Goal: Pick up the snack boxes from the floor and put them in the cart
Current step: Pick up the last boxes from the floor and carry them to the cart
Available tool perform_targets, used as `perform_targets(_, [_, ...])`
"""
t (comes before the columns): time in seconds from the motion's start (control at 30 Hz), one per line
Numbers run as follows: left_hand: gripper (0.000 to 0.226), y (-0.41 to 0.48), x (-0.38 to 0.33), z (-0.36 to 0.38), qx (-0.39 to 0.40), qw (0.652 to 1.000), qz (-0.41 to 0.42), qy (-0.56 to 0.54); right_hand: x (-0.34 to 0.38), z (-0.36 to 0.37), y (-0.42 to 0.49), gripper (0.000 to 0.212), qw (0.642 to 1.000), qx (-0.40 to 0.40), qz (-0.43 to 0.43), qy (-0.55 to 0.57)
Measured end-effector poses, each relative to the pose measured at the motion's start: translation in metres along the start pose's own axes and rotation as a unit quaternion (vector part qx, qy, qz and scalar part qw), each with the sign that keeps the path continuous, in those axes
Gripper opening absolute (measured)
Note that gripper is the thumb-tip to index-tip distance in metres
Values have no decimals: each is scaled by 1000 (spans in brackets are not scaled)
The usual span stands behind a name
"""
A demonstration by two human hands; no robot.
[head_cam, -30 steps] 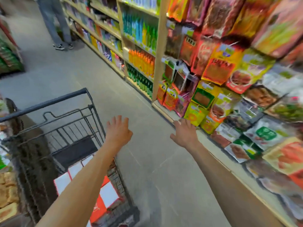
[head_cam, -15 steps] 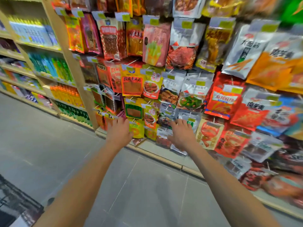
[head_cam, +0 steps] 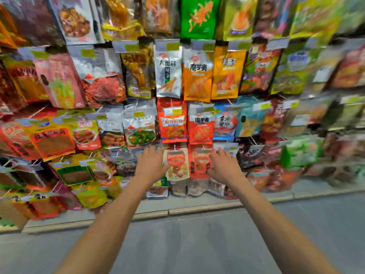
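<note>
Foil packets [head_cam: 168, 76] hang behind empty left hand [head_cam: 151, 165] and right hand [head_cam: 223, 167].

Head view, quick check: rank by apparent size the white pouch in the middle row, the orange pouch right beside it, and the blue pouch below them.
Largest: the orange pouch and the white pouch, too alike to split.
Smallest: the blue pouch.

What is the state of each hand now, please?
Left hand: open, fingers spread, holding nothing.
Right hand: open, fingers spread, holding nothing.
</note>
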State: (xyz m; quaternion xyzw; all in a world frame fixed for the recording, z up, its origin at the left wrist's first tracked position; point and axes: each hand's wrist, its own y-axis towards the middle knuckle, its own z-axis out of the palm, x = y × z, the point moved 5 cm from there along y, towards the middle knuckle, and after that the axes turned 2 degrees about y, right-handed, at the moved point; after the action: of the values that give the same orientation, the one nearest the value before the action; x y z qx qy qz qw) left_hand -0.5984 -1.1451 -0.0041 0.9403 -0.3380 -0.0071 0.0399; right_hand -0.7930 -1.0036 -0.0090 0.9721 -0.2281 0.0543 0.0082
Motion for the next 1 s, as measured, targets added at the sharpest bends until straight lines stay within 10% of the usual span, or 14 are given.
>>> perform_targets(1.0, [43, 207, -516, 40, 36, 881, 468, -58, -419, -26, -98, 61, 886, -23, 462, 24])
